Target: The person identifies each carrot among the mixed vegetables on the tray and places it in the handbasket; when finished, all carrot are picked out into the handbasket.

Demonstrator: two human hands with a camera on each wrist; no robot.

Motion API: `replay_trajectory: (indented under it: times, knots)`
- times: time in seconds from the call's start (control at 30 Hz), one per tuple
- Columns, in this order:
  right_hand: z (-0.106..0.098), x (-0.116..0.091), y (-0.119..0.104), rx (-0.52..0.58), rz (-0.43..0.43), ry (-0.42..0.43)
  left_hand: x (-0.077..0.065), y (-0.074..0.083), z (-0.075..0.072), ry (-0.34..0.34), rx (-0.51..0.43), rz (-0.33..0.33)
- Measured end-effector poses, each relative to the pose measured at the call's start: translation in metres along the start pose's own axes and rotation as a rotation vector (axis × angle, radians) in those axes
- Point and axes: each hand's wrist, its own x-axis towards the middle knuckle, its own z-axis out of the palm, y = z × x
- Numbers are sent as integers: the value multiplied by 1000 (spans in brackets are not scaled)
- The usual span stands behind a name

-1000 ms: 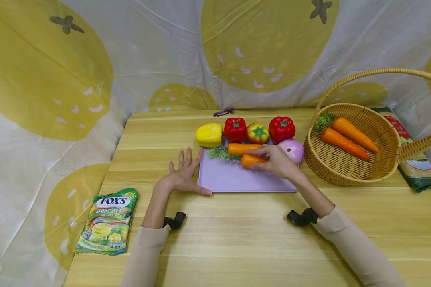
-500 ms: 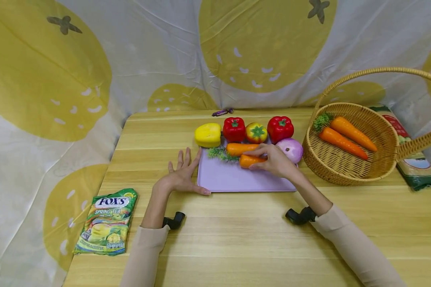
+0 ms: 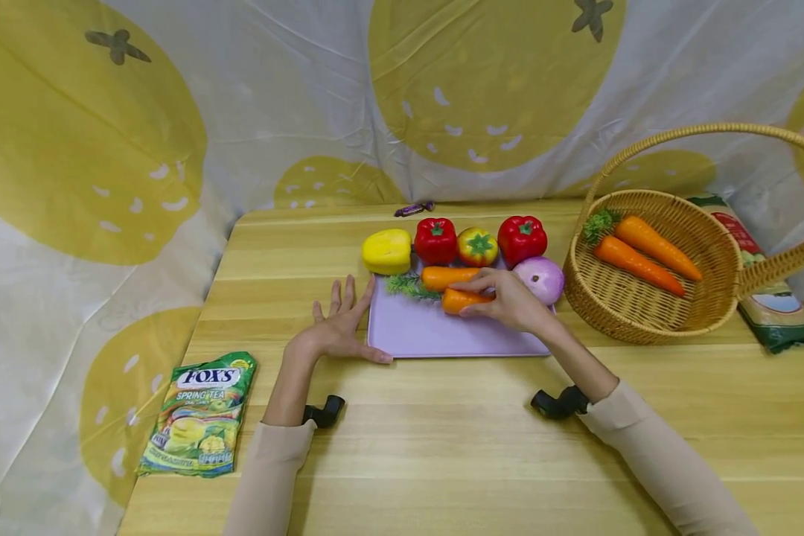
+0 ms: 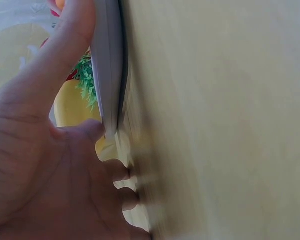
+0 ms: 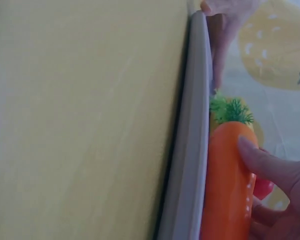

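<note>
On a lilac tray (image 3: pixel 442 339), my right hand (image 3: pixel 509 301) grips the nearer orange carrot (image 3: pixel 458 301), thumb on its near side and fingers over the top. That thumb presses along the carrot (image 5: pixel 225 175) in the right wrist view. Just behind lies another carrot (image 3: pixel 445 278); green leafy tops (image 3: pixel 409 286) show at the left ends. My left hand (image 3: pixel 331 333) is spread at the tray's left side, thumb at the front corner and index finger along the edge. A yellow pepper (image 3: pixel 386 251), two red peppers (image 3: pixel 435 240), a yellow-red fruit or vegetable (image 3: pixel 477 246) and a purple onion (image 3: pixel 541 280) line the tray's back and right.
A wicker basket (image 3: pixel 592 316) with a tall handle holds two carrots (image 3: pixel 643 265) on the right. Behind it lies a green-ended packet (image 3: pixel 780 316). A green FOX'S candy bag (image 3: pixel 201 417) lies at left, and a purple-wrapped candy (image 3: pixel 414 210) at the table's back edge.
The nearer carrot has slid slightly left along the tray with my right hand on it. My left hand has stayed at the tray's left edge.
</note>
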Motion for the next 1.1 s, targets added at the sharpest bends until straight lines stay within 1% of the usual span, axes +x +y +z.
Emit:
replay_trajectory:
  times: [0.07,0.13,0.3,0.4,0.53,0.67,0.77,0.9,1.0,1.1]
  knots:
    - [-2,-1,-2,11,-5,-3,3,-3,2,5,5,-2]
    - [-6,-2,-5,28,-7,-10,3,-2,1,4,-3,1]
    - [-21,-8,-12,76,-12,-24,-3,8,-5,-16,-24,1]
    - [-32,-12,-17,91,-19,-17,-7,14,-9,-26,-4,-6]
    - [-50,-19,-24,59,-11,7,-9,17,-10,-25,33,-15]
    - [-73,-28,-30,35,31,37,-8,18,-9,-28,43,-19]
    - [-94,-35,-35,45,85,66,-8,18,-9,-32,38,-19]
    - [-124,-46,-36,30,164,97,-7,17,-9,-33,30,-17]
    - [-145,-53,-32,14,179,124,-8,16,-8,-33,29,-18]
    - [-165,-59,-24,8,151,154,-9,15,-8,-32,27,-18]
